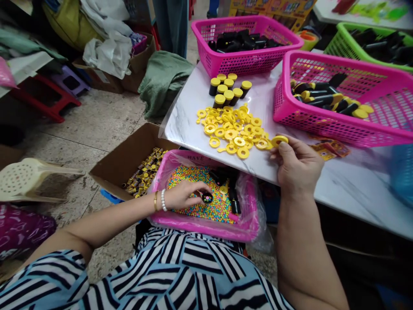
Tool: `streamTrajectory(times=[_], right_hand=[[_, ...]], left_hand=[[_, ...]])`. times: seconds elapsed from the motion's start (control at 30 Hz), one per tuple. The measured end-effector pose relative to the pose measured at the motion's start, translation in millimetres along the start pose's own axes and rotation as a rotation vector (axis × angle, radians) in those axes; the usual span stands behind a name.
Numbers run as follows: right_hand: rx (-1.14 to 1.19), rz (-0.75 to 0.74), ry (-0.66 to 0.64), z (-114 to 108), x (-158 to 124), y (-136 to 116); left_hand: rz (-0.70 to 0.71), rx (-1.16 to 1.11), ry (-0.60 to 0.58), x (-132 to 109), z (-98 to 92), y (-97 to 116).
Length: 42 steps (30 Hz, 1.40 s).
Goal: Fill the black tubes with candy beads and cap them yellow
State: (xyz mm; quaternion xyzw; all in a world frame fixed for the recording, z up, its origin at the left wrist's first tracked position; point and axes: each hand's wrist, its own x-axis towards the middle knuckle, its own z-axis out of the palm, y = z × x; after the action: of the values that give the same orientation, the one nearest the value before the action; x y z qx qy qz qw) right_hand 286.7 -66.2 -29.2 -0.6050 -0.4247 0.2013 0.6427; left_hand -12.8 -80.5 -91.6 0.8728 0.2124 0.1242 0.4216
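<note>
My left hand (183,196) is over a pink tray (206,229) lined with clear plastic and filled with tiny multicoloured beads (196,189). Its fingers pinch a small black tube (207,197) with beads showing at its mouth. Several more black tubes (232,194) lie in the tray's right side. My right hand (297,165) is at the edge of a white marble-pattern table (183,116), pinching a yellow ring (279,140). A heap of similar yellow rings (229,131) lies just left of that hand, and several upright black tubes with yellow caps (227,89) stand beyond it.
Pink baskets (245,64) (322,129) holding black tubes sit on the table, with a green basket (345,43) behind. A cardboard box (135,168) of small gold-and-black pieces stands on the tiled floor left of the tray, near a cream plastic stool (26,178).
</note>
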Motion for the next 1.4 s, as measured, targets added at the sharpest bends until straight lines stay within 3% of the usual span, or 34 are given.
streamTrajectory(times=[0.17,0.33,0.43,0.57,0.7,0.87,0.97,1.03,1.13,1.2,1.3,1.4], right_hand=[[-0.126,-0.011,-0.054,0.1,-1.1,-0.5],[-0.196,-0.1,-0.1,1.9,-4.4,-3.4],[-0.179,-0.094,-0.094,2.3,-4.8,-3.8],[-0.104,-0.06,-0.071,1.3,-3.3,-4.1],[-0.011,0.001,0.01,0.7,0.6,-2.0],[0.048,0.09,-0.006,0.7,4.7,-2.4],[0.082,0.143,-0.014,2.3,5.4,-6.7],[0.049,0.142,-0.015,4.7,4.1,-10.7],[-0.043,0.086,-0.043,8.9,0.2,-15.0],[-0.086,0.045,-0.059,10.6,-1.9,-15.2],[-0.095,0.016,-0.064,10.7,-3.0,-12.5],[-0.114,-0.005,-0.076,9.6,-2.9,-10.6]], left_hand=[[0.045,0.464,-0.13,9.4,14.6,-12.6],[0.121,0.431,-0.211,12.1,36.4,-13.7],[0.139,0.384,-0.209,10.6,33.1,-13.2],[0.083,0.023,-0.027,7.8,13.5,-13.1],[0.045,-0.31,0.122,3.1,-5.7,1.4],[0.049,-0.275,0.394,1.7,-33.2,25.6],[0.062,-0.165,0.505,1.9,-37.7,24.4],[0.072,-0.006,0.389,1.4,-29.3,15.1],[0.046,0.346,0.042,-0.7,-3.9,-3.3],[0.037,0.467,-0.108,-2.8,15.0,-12.5],[0.073,0.441,-0.179,-4.8,36.8,-17.2],[0.106,0.381,-0.201,-4.2,45.3,-16.9]])
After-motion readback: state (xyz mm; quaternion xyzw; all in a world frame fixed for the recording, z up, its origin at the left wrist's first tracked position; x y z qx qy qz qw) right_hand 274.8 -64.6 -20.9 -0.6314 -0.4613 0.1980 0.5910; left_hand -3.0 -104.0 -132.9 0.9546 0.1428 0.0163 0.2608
